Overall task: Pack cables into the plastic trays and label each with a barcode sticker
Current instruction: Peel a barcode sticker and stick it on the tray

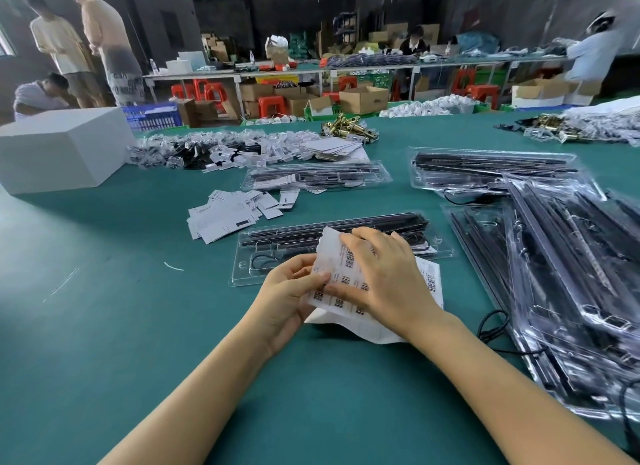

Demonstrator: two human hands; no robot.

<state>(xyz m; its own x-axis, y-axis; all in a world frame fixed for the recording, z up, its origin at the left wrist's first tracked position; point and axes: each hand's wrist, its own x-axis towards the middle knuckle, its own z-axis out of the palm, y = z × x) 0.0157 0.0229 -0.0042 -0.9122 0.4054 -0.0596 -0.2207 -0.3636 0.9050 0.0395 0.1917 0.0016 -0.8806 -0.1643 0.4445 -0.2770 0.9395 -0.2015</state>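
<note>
Barcode stickers on a crumpled white backing sheet sit near the green tabletop's front edge, held up by both hands. Left hand pinches its left edge, thumb on top; right hand lies over it, fingers spread. Just behind, a clear plastic tray of black cables; farther back, loose white cards.

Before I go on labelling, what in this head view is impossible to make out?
- Barcode sticker sheet: print too small to read; right hand covers its middle.
- Tray behind the sheet: near right part hidden by the sheet and hands.
- Tray stack: cut by right edge.
- Left hand: fingertips hidden under the sheet.
</note>
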